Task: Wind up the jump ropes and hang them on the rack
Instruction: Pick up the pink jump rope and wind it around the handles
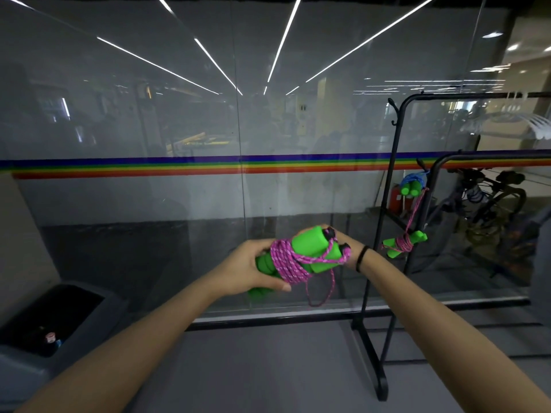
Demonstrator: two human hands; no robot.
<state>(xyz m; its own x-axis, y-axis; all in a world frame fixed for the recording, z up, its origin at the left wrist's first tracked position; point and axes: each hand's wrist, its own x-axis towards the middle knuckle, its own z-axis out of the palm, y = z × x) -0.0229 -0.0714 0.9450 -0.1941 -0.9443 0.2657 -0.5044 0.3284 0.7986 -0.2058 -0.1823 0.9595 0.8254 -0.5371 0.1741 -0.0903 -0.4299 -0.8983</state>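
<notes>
Left hand [249,268] fingers wrapped around the lower end of the green foam-handled jump rope with pink cord [293,257], held at chest height. Right hand [343,248] mostly hidden behind the handles; fingers appear closed on the upper end, grip itself hard to see. A loose cord loop hangs below. Grey bin [44,323] low left, partly cut off. Black metal rack [393,180] to the right, top bar cut off by the frame edge. Second pink-corded wound rope [404,242] and a blue-corded one [413,186] hang on it. Glass wall [149,114] behind; reflections obscure whatever lies beyond.
</notes>
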